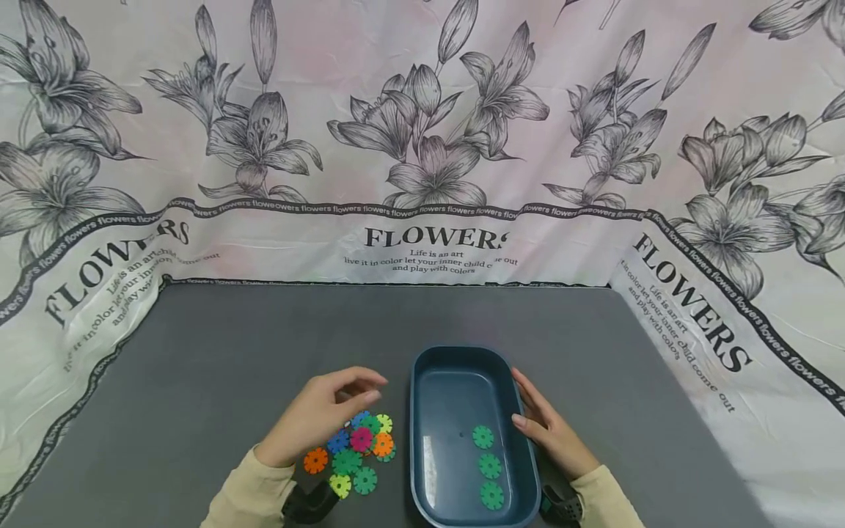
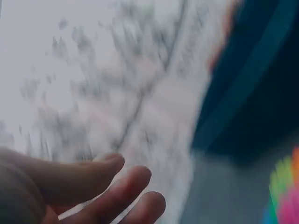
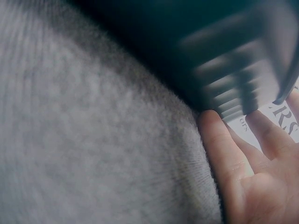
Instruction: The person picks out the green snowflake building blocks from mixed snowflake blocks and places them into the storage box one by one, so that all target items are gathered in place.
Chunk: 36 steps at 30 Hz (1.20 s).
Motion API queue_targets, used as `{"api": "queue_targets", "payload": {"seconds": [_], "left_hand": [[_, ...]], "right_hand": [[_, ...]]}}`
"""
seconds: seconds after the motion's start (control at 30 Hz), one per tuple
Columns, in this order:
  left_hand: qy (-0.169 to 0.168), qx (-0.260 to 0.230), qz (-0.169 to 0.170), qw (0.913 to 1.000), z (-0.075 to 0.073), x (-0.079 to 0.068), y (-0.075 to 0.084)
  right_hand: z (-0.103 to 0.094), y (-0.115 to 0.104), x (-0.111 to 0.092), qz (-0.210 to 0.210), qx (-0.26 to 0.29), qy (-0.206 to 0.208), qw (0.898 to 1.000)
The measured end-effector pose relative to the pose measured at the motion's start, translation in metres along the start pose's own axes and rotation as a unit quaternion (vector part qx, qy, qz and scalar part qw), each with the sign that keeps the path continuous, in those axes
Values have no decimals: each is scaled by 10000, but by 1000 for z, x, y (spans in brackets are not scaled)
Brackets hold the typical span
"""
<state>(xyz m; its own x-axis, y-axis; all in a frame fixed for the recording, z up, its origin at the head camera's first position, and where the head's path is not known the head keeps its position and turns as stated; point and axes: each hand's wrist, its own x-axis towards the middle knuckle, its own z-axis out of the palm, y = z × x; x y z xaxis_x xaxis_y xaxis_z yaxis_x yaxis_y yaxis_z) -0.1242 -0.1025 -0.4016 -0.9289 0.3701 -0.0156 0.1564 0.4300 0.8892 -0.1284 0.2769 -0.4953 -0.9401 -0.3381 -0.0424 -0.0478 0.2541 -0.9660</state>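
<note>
Dark grey tabletop [image 1: 277, 330], bordered at far edge and both sides by a pale pinkish-white cloth [image 1: 284, 246] with line-drawn lilies [image 1: 436, 172], black lettered strip [image 1: 343, 210] and FLOWERS captions [image 1: 436, 237], slightly rumpled; light soft, even.

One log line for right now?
left hand: nothing visibly held, near multicolored pieces | right hand: touching right side of tray | inside tray: three green pieces

A grey table [image 1: 264, 330] carries a blue tray [image 1: 455, 411] and, just beside it, colourful flower-shaped discs [image 1: 348, 461] clustered together
</note>
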Motion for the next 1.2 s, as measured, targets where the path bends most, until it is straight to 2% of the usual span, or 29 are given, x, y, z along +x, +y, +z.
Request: {"api": "queue_targets", "payload": {"seconds": [0.1,0.2,0.37,0.5,0.67,0.9,1.03,1.13,1.2], "left_hand": [[381,687,-139,9968,-9,-5,-24],[426,1362,122,9897,-8,-4,-41],[262,2052,735,9756,15,6,-60],[195,2344,664,9697,30,7,-67],[141,2039,582,9771,36,8,-66],[-277,1326,787,9877,27,9,-68],[-294,917,528,9939,21,9,-68],[21,441,152,9989,18,9,-65],[240,-166,-145,9995,17,10,-60]], "right_hand": [[0,0,-1,32,31,-3,10000],[2,-1,0,70,11,32,10000],[1,1,-1,23,27,68,10000],[2,1,-2,19,49,40,10000],[2,-2,-1,90,11,89,9999],[-1,-3,0,133,-26,96,9999],[-1,-3,-1,131,-25,67,9999],[0,-3,-1,136,0,46,9999],[1,-3,-1,168,-7,43,9998]]}}
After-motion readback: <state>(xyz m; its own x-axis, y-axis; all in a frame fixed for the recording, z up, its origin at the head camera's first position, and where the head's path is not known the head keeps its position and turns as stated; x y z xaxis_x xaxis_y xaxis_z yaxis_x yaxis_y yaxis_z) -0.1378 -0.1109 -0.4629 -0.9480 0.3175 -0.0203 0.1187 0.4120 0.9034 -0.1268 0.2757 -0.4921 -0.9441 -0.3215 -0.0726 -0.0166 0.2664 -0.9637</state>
